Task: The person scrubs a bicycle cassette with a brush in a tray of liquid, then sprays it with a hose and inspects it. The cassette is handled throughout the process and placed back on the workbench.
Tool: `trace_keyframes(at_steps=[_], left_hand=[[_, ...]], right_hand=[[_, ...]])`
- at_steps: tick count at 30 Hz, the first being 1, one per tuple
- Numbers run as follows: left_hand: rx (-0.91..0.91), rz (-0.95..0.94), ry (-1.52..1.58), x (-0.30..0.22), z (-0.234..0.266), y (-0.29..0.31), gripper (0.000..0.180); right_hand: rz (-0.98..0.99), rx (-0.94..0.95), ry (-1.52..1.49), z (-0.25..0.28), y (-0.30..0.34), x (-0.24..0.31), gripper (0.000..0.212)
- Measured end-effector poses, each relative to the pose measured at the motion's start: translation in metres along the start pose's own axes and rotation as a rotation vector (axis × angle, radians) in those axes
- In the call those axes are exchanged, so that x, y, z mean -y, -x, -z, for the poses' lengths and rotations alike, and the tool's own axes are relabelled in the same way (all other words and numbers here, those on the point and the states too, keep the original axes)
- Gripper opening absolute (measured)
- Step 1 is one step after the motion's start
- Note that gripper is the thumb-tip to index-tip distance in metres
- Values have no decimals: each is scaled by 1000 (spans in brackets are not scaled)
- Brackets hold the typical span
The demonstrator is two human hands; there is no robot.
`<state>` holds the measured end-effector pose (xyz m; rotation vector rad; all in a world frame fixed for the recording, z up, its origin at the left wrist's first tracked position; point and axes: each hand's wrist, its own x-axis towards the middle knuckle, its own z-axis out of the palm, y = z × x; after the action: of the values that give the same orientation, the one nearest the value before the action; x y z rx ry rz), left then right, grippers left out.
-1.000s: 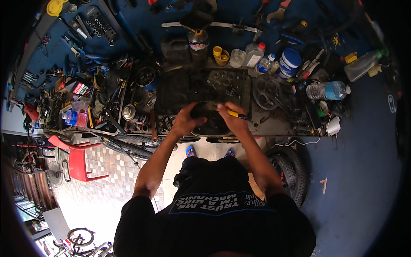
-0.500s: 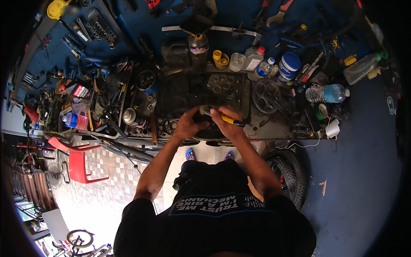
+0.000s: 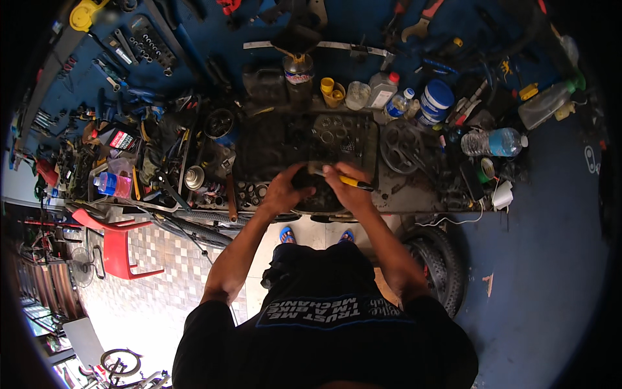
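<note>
My right hand (image 3: 348,189) grips a brush with a yellow and black handle (image 3: 353,183). The brush's metal neck points left, toward my left hand; its bristles are hard to make out against the dark background. My left hand (image 3: 284,192) is curled, thumb toward the right, around something dark that I cannot make out. Both hands are over a dark tub (image 3: 316,206) at the bench's near edge. Just beyond them lies a black tray (image 3: 372,139) with several metal rings and small parts (image 3: 329,128) in it.
An adjustable wrench (image 3: 230,188) and a spray can (image 3: 194,177) lie left of my hands. To the right are a crankset (image 3: 400,148), a blue-lidded tub (image 3: 438,95) and a water bottle (image 3: 494,142). A red chair (image 3: 120,249) and tyres (image 3: 447,266) stand below the bench.
The brush's tip has shifted slightly right and lower, and its pale bristles no longer show clearly. My left hand stays in nearly the same place.
</note>
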<state>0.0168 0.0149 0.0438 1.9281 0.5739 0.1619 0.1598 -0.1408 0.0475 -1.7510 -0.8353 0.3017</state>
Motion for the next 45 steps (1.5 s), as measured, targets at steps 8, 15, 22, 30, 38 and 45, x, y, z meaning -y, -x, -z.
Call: trace_keyframes(at_steps=[8,15,22,30,38,45], left_hand=[[23,-87,333,21,7,-6,63],[56,4,817,38,11,-9,60],[-15,91,1044,43,1,-13,56],[20,-18,391,45,-1,-15,56],[59,-18,52,18,7,-14,66],[99,74,117,6,3,-12,66]], right_hand=[[-384,46,-29,19,7,-59,40],[-369,102,-182,23,18,-82,35],[133,114,413,26,39,-73,36],[-194,69,23,22,-4,-14,38],[-197,63,126,9,-14,-17,46],[-128,30,-98,-10,-7,-13,45]])
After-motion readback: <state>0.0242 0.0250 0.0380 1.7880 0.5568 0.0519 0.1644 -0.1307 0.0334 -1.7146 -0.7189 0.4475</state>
